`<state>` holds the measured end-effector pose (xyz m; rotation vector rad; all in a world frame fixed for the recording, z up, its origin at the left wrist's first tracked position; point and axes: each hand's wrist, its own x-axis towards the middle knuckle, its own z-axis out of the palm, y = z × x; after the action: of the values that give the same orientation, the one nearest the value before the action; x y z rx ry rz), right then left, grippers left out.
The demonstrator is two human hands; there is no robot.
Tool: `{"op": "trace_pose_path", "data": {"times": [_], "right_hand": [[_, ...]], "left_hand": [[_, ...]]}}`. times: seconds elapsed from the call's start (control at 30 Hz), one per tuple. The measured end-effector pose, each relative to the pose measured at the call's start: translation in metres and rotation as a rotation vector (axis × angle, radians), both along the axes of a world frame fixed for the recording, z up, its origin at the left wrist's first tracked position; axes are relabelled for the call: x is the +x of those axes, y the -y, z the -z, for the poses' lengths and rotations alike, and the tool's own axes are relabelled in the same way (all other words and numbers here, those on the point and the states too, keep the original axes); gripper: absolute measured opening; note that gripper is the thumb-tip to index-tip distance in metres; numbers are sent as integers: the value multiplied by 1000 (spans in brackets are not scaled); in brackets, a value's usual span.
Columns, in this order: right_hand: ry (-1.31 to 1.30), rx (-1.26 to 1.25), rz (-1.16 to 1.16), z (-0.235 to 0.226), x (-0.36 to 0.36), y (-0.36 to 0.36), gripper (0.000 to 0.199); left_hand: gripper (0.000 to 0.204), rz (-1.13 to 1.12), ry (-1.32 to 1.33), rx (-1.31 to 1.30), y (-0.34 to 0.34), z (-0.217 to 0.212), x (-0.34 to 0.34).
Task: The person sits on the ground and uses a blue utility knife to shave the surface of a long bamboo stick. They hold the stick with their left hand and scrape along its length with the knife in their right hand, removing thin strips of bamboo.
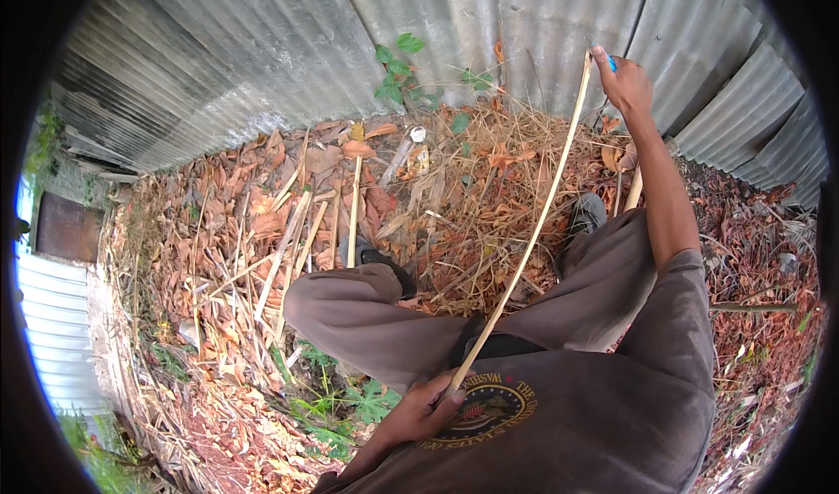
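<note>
A long, thin, pale strip of split wood or bamboo (535,242) runs slantwise across my lap. Its near end is wrapped in the fingers of my left hand (423,408), close against my shirt. At the far end, with the arm stretched out, my right hand (627,86) is closed around a small tool with a blue handle (613,63). Most of that tool is hidden by the fingers, so its kind does not show. The right thumb lies beside the tip of the strip.
Corrugated metal sheets (288,48) wall off the far side. Several split sticks (284,254) lie on dry leaves to the left, near my foot. Dry grass (489,179) and a green plant (398,70) stand by the wall. My bent knees (336,306) flank the strip.
</note>
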<state>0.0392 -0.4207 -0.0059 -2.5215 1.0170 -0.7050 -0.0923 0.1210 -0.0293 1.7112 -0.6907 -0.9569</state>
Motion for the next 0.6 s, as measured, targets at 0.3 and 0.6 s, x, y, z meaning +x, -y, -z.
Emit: {"op": "trace_pose_path", "data": {"times": [0.3, 0.6], "right_hand": [[364, 642, -187, 25, -26, -25, 74], [728, 1432, -437, 7, -28, -76, 36]], "left_hand": [[42, 36, -605, -194, 17, 21, 17], [59, 119, -747, -260, 59, 42, 45]]}}
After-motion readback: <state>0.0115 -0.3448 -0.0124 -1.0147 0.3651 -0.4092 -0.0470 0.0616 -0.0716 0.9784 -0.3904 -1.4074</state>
